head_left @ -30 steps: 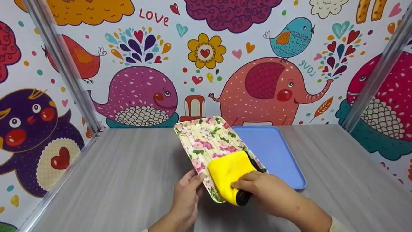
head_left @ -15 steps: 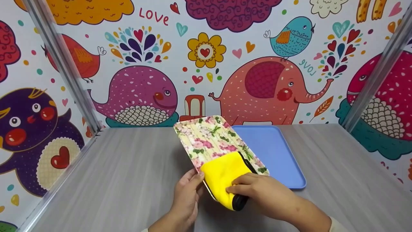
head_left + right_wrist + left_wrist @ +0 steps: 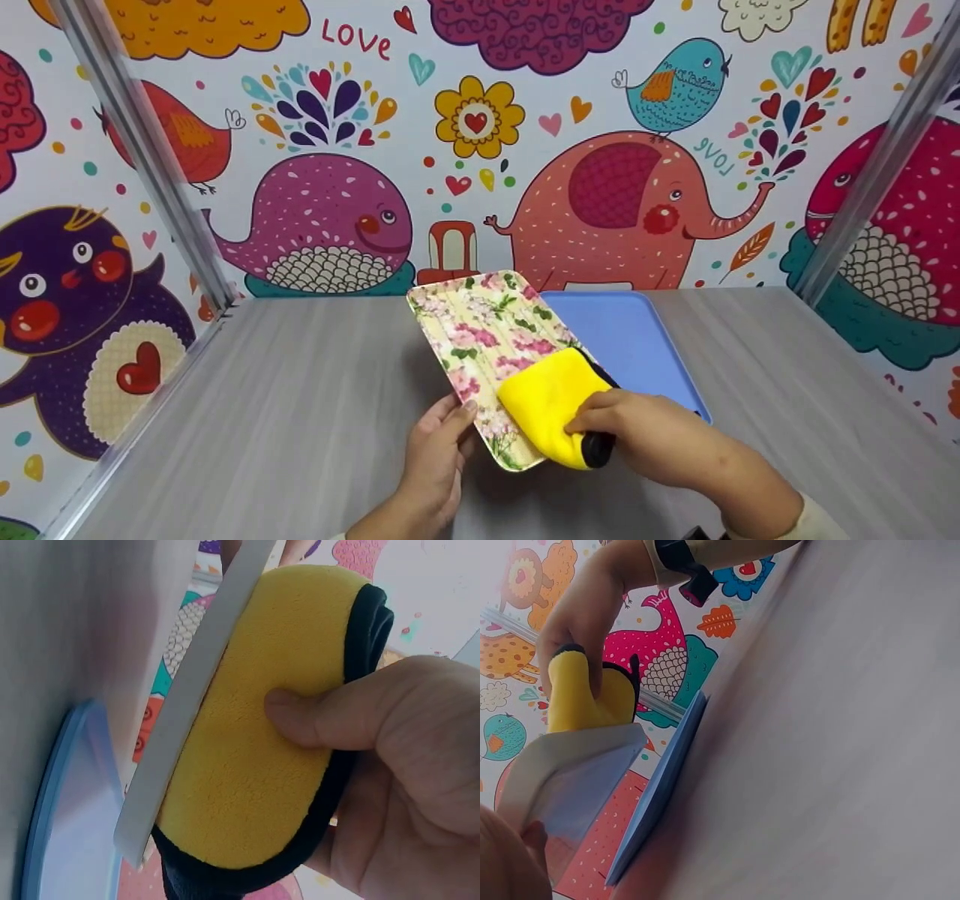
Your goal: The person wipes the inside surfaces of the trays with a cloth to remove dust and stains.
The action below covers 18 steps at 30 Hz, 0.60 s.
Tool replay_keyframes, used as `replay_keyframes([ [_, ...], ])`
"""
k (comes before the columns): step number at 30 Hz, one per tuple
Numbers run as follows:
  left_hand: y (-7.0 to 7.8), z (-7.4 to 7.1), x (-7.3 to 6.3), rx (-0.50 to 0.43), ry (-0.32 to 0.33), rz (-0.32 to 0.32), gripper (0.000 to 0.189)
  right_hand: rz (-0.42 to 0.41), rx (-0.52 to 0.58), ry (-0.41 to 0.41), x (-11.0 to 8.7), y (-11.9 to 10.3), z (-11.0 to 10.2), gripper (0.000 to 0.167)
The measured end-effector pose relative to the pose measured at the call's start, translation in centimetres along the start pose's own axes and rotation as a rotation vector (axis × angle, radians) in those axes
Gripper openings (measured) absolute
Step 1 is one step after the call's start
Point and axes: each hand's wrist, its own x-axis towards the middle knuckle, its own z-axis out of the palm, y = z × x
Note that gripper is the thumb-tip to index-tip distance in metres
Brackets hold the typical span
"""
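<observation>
A floral tray (image 3: 480, 330) with pink blossoms on a cream ground is held tilted above the table. My left hand (image 3: 439, 450) grips its left long edge, thumb on the rim; the fingers beneath are mostly hidden. My right hand (image 3: 637, 431) holds a folded yellow cloth (image 3: 551, 405) with black edging against the tray's lower right part. In the right wrist view the thumb presses on the cloth (image 3: 255, 720), and the tray's pale side wall (image 3: 187, 720) runs along it. The left wrist view shows the tray's pale underside (image 3: 577, 780).
A blue tray (image 3: 637, 345) lies flat on the grey wood-grain table (image 3: 315, 420), behind and right of the floral tray. A wall (image 3: 465, 180) with cartoon animals stands at the back, with metal posts (image 3: 142, 150) at its corners.
The right hand slid the cloth down and left across the floral tray, then back up and right past its starting place. The left hand and floral tray stay nearly still.
</observation>
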Motion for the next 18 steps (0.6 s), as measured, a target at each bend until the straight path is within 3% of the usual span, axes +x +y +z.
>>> replay_keyframes([
  [6, 0.0, 0.1, 0.0, -0.006, -0.003, -0.003, 0.053, 0.036, 0.0, 0.034, 0.2, 1.0, 0.0, 0.042],
  [18, -0.3, 0.0, -0.2, -0.021, -0.062, -0.002, 0.056, -0.001, -0.006, 0.122, 1.1, 3.1, 0.5, 0.046],
])
